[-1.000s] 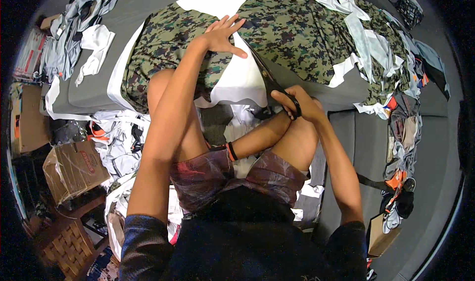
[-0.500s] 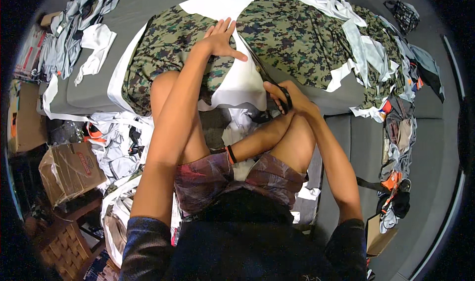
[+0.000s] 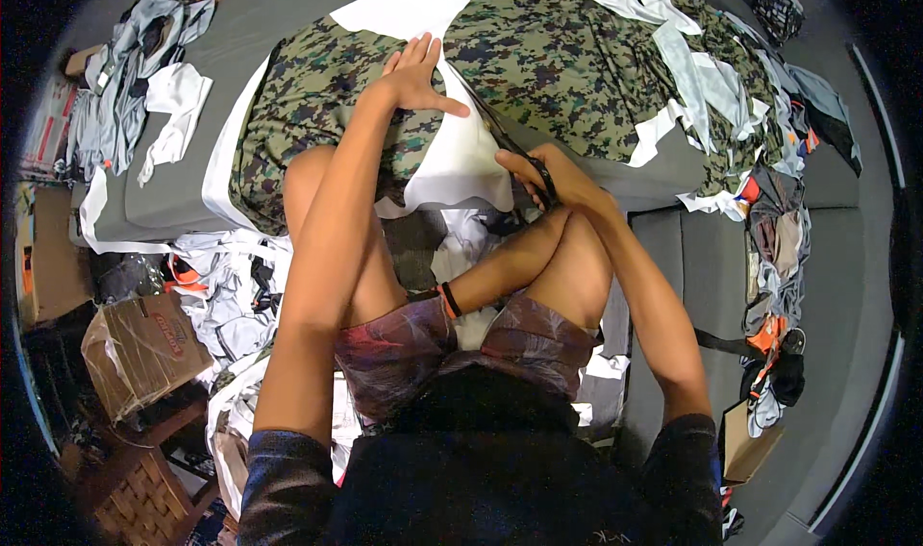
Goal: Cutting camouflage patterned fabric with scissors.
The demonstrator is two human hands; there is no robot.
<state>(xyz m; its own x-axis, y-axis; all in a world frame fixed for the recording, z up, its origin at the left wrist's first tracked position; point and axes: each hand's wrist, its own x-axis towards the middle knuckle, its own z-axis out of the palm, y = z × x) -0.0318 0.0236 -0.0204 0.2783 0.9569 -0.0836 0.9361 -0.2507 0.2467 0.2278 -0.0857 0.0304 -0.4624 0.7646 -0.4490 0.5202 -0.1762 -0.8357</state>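
My left hand (image 3: 413,85) lies flat with fingers spread, pressing on camouflage fabric (image 3: 317,80) where it meets a strip of white fabric (image 3: 457,157). My right hand (image 3: 558,176) grips a pair of black-handled scissors (image 3: 545,183). Its blades point away from me, along the border between the white strip and a second camouflage piece (image 3: 567,65) on the right. Part of the blades is hidden by the cloth and my fingers, so I cannot tell how far apart they are.
The fabric rests on a grey cushioned surface (image 3: 163,195) in front of my crossed legs. White scraps (image 3: 707,94) lie on its right side. Piled cloth (image 3: 231,286) and a cardboard box (image 3: 149,354) are at the left. More clothing (image 3: 774,258) lines the right.
My right hand and the scissors have shifted slightly forward and left. The left hand stays spread on the same spot of fabric. The whole view has moved a little.
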